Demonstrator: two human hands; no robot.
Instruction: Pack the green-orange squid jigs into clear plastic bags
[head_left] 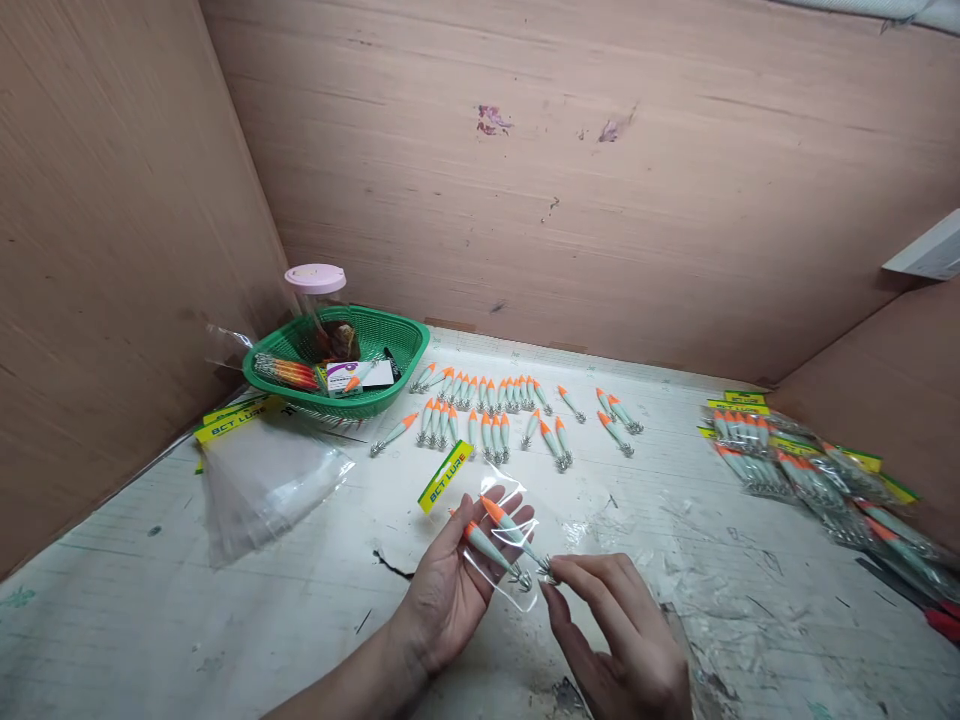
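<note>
On the palm of my left hand [450, 590] lies a clear plastic bag [517, 490] with a yellow-green "BCT LURE" header [446, 477], held by the thumb. One squid jig [487, 548], orange at the tip and pale green along the body, rests at the bag. Beside it, a second squid jig [510, 525] overlaps the clear plastic, its orange tip pointing away from me. My right hand [622, 630] pinches this one by its metal hooks between thumb and fingertips. Glare on the plastic hides how far each jig sits inside.
Rows of squid jigs [487, 395] lie beyond my hands. A stack of flat bags [255, 480] is at left, below a green basket [409, 350] holding a pink-lidded jar [316, 280] and lure packs. Filled packs [795, 470] and red-handled scissors [941, 622] lie at right. Wooden panels surround the table.
</note>
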